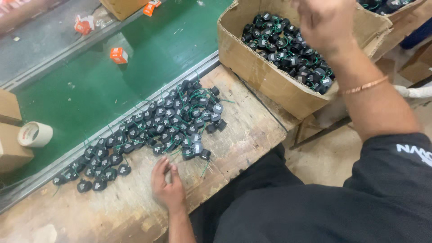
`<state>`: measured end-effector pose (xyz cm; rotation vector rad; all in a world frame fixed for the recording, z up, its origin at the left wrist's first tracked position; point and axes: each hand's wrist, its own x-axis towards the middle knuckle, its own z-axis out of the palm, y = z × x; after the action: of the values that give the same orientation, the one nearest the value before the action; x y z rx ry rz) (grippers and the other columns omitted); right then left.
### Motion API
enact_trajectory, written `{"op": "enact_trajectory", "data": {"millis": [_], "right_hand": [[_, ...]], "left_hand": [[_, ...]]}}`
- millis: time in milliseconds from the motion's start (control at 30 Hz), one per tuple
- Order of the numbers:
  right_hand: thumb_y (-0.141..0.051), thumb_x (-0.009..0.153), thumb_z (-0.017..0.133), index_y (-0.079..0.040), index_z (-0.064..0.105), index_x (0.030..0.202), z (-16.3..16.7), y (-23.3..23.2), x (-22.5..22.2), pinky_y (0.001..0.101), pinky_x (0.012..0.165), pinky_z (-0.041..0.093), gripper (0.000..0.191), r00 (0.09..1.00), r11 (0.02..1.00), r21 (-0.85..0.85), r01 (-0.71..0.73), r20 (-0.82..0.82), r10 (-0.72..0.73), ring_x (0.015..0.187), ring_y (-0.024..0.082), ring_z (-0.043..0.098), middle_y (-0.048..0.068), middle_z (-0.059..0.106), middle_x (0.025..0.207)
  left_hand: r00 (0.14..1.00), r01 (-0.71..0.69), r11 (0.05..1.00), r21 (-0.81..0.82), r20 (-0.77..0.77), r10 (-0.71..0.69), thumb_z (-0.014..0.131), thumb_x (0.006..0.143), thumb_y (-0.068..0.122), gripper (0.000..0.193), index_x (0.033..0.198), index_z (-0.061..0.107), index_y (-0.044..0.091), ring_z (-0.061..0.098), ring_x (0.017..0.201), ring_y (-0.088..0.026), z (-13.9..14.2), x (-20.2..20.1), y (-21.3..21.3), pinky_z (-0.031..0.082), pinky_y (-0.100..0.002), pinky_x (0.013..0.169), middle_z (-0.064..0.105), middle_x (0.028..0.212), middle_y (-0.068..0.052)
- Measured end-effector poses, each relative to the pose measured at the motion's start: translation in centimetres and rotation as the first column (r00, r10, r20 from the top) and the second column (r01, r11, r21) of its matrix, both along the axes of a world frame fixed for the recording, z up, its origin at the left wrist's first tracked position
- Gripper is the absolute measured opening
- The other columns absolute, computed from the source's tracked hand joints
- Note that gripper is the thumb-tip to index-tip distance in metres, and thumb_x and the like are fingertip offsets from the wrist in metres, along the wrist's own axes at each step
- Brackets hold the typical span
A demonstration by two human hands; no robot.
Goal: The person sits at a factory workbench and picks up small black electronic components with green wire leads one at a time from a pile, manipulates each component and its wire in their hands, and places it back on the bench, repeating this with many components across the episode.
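Several small black parts with green wires (175, 121) lie spread in a long heap across the worn wooden bench (243, 135). My left hand (167, 184) rests flat on the bench just below the heap, fingers loosely apart, holding nothing. Its fingertips are close to the nearest parts. My right hand (325, 22) is raised and blurred above an open cardboard box (265, 76) at the bench's far right. More of the same black parts (288, 45) fill that box. Whether the right hand holds anything is unclear.
A green conveyor belt (148, 54) runs behind the bench, with a small orange box (119, 55) on it. A tape roll (35, 134) and a brown carton (9, 153) sit at the left. Another carton of parts (405, 13) stands at top right.
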<state>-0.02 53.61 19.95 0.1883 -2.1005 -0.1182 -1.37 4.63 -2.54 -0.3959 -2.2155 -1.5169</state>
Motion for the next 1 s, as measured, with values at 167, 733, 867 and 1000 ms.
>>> {"op": "enact_trajectory", "data": {"millis": [167,733,867,1000], "right_hand": [[0.000,0.093,0.071,-0.007,0.072,0.090,-2.1,-12.4,6.5,0.0371,0.062,0.054,0.007,0.947,0.949,-0.113,-0.296,0.092,0.306,0.067,0.023,0.067,0.006,0.068,0.075],[-0.019,0.086,0.080,-0.005,0.031,0.152,-17.4,-27.2,9.2,0.0391,0.089,0.055,0.083,0.116,-0.018,-0.980,-0.197,-0.042,0.992,0.115,0.024,0.058,0.012,0.054,0.129],[-0.019,0.092,0.079,-0.007,0.049,0.146,-20.9,-28.3,9.9,0.0330,0.081,0.056,0.062,0.073,0.230,-0.954,0.192,0.248,0.966,0.091,0.015,0.063,0.004,0.066,0.103],[-0.014,0.091,0.080,-0.004,0.060,0.131,-23.7,-28.0,9.6,0.0305,0.082,0.057,0.046,0.107,0.038,-0.968,0.248,0.067,0.992,0.096,0.008,0.060,0.003,0.063,0.104]], "left_hand": [[0.996,0.089,0.956,0.279,-0.048,-0.079,0.066,0.098,-0.003,0.021,0.119,0.064,-0.001,0.066,0.108,-0.023,-0.3,2.1,0.7,0.058,-0.031,0.094,0.064,0.132,-0.018],[0.864,0.437,0.899,0.028,-0.291,-0.411,0.068,0.081,-0.016,0.029,0.102,0.071,0.003,0.075,0.090,-0.029,5.5,6.0,2.7,0.061,-0.037,0.082,0.076,0.095,-0.010],[0.852,0.340,0.927,-0.159,-0.365,-0.376,0.070,0.076,-0.014,0.028,0.098,0.074,0.003,0.072,0.090,-0.030,5.5,5.8,3.4,0.059,-0.037,0.079,0.075,0.095,-0.010],[0.844,0.414,0.905,-0.099,-0.330,-0.423,0.075,0.076,-0.009,0.021,0.094,0.070,0.001,0.072,0.092,-0.029,4.9,5.8,3.0,0.059,-0.037,0.082,0.075,0.101,-0.012]]}}
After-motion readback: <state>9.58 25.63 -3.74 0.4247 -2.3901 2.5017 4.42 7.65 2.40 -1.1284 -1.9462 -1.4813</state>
